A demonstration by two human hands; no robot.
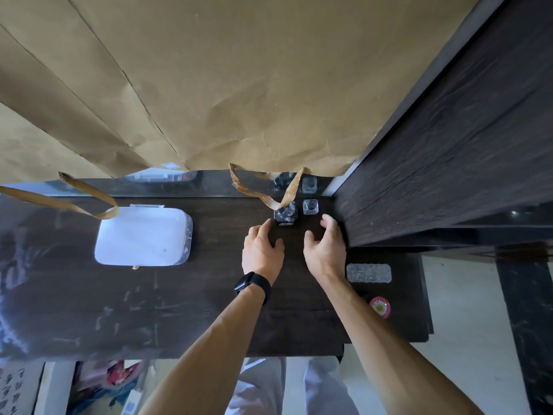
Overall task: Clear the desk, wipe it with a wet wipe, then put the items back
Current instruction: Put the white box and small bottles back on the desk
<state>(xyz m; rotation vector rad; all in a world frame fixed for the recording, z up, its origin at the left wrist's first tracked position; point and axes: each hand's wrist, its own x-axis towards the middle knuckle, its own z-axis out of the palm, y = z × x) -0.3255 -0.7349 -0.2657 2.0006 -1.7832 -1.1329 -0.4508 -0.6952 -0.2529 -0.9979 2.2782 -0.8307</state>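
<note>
Two small glass bottles stand at the back right of the dark wooden desk (pixel 179 310): a dark speckled bottle (pixel 286 213) and a clear square bottle (pixel 310 206). My left hand (pixel 261 250), with a black watch on its wrist, hovers just in front of the speckled bottle, fingers loosely spread and holding nothing. My right hand (pixel 324 247) reaches toward the clear bottle, fingers relaxed, also holding nothing. A white lidded box (pixel 143 236) lies on the desk at the left.
Brown paper bags (pixel 239 85) with ribbon handles hang over the desk's back edge. A dark wooden cabinet wall (pixel 449 145) closes the right side. A clear textured tray (pixel 368 273) and a round pink case with a daisy (pixel 380 307) lie at the desk's right.
</note>
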